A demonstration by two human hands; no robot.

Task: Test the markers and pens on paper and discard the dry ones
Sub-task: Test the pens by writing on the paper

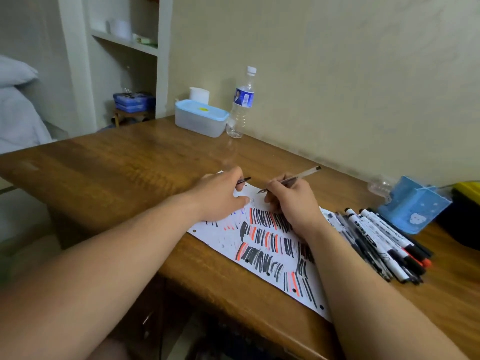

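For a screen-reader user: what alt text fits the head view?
The right hand holds a clear pen tip-down at a paper covered in black and red strokes; the left hand pinches a dark cap. Markers lie piled on the right.

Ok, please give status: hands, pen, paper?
Right hand grips clear thin pen, tip at white marked paper sheet. Left hand pinches small black piece. Nothing in way.
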